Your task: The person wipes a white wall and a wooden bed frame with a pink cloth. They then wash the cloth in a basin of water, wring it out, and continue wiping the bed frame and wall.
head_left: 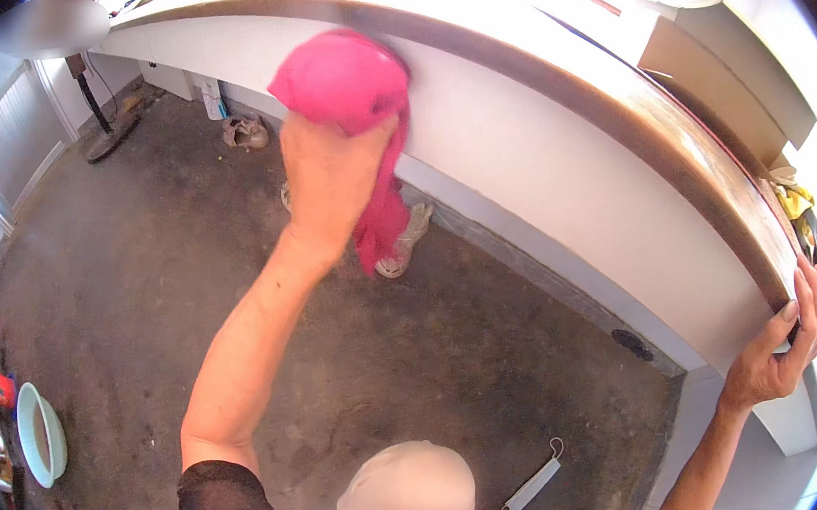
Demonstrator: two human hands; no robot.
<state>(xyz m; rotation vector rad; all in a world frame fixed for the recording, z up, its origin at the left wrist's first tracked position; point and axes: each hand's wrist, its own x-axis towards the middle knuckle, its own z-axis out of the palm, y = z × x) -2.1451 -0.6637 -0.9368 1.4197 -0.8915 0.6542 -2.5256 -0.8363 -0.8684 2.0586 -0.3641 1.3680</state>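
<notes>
A bunched pink cloth (340, 78) is in my left hand (336, 178), whose fingers are closed round it. That hand presses the cloth to the white front panel (537, 152) below a wood-edged counter, and a loose end of it dangles past the wrist. At the right, my right hand (777, 346) rests at the counter's brown edge (723, 212), its fingers stretched along the top and the thumb apart on the front side.
A face mask (534, 486) lies on the dark floor (178, 239). A pale shoe (407, 240) sits by the panel's foot. Far left are a light blue basin (41, 435) and a black stand (107, 137). Cardboard (724, 82) stands on the counter.
</notes>
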